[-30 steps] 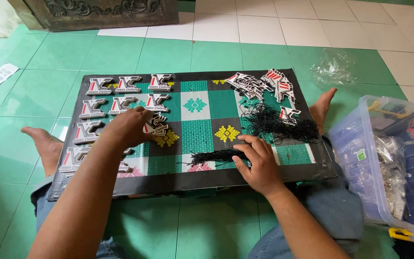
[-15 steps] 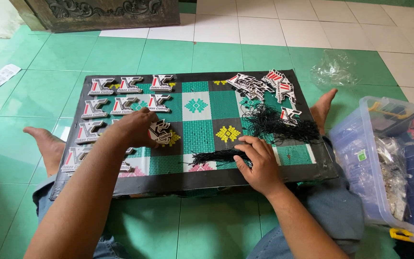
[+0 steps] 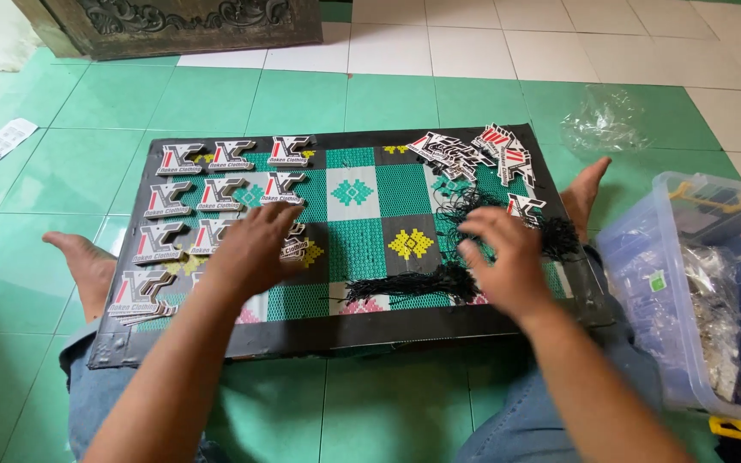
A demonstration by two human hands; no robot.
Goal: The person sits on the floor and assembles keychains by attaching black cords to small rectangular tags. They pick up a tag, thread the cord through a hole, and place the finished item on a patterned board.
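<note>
Patterned board (image 3: 362,330) lies flat across the person's lap, over green floor tiles (image 3: 302,94). Clear plastic bin (image 3: 645,283) sits off its right edge. Tags in rows (image 3: 216,193) fill the board's left half; a loose tag pile (image 3: 473,154) sits at the far right corner. Black string bundle (image 3: 413,283) lies near the front edge. Left hand (image 3: 250,249) presses flat on one tag (image 3: 295,247), grip spread wide. Right hand (image 3: 503,257) hovers over the strings, fingers loosely open, holding nothing.
</note>
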